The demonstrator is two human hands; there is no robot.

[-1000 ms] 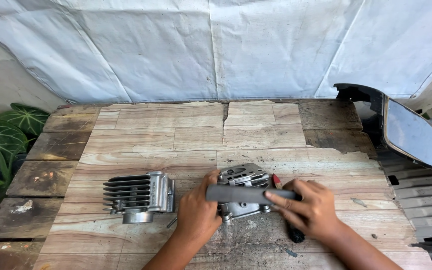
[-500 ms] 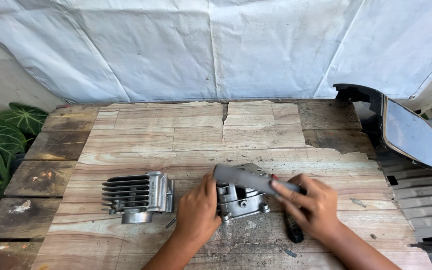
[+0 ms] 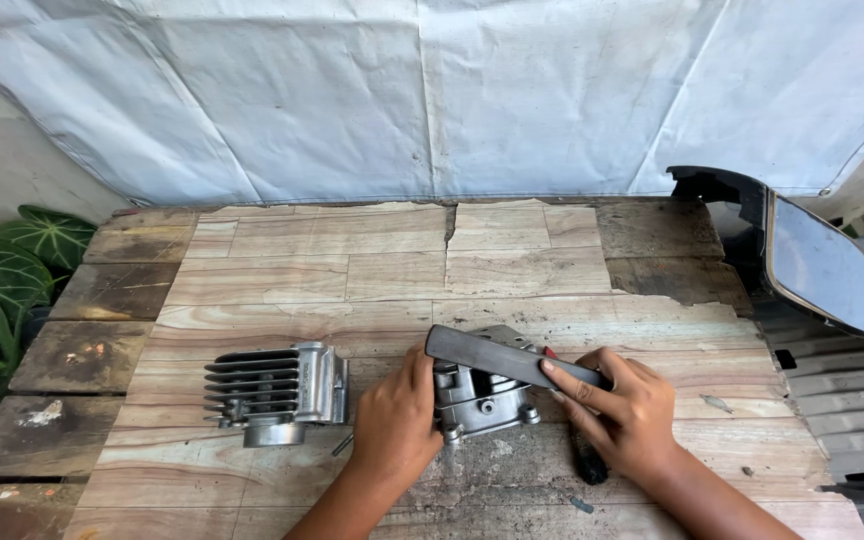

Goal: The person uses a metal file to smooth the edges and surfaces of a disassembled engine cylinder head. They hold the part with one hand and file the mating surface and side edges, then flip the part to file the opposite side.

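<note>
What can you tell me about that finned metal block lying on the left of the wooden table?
The finned metal block looks like cast aluminium, dull silver-grey. Dark parallel fins run along its left half; a smoother boxy body forms the right half, with a round sleeve sticking out below. It lies on its side on the wooden table, close left of the left hand, which seems not to touch it.

Left hand (image 3: 395, 418) steadying engine part (image 3: 480, 392), right hand (image 3: 620, 408) holding file (image 3: 512, 358)
</note>
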